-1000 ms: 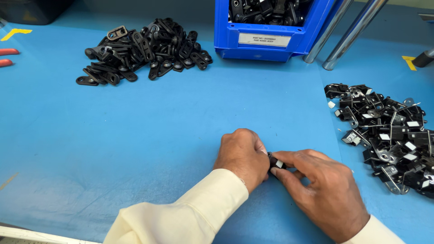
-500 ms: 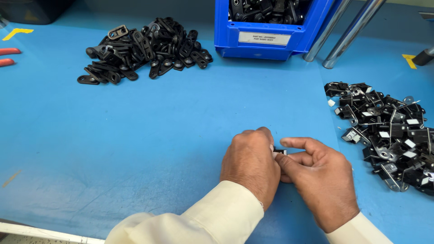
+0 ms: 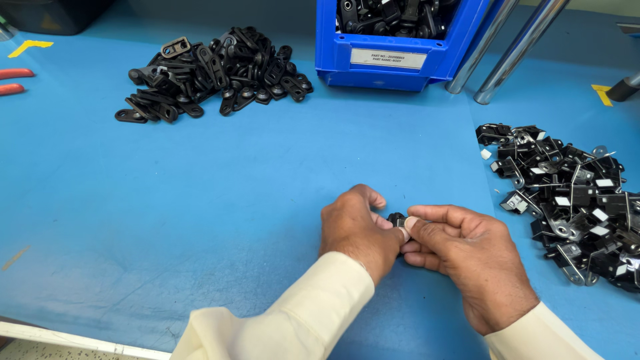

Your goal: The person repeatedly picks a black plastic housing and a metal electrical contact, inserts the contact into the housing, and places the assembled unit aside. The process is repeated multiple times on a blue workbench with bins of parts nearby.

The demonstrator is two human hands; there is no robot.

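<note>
My left hand (image 3: 357,230) and my right hand (image 3: 467,257) meet over the blue table (image 3: 200,200), near its front edge. Between their fingertips they pinch one small black part (image 3: 397,219); most of it is hidden by the fingers. Both arms wear cream sleeves. A heap of black parts with white and metal bits (image 3: 573,200) lies just right of my right hand. A pile of flat black brackets (image 3: 213,70) lies at the far left.
A blue bin (image 3: 393,63) holding black parts stands at the back centre. Two slanted metal tubes (image 3: 507,50) rise behind it to the right. Red tool handles (image 3: 13,80) poke in at the left edge. Yellow corner marks sit at both far sides.
Both hands have stayed together on the small black part, shifting their fingers around it. The view has drifted slightly; the piles have not moved.
</note>
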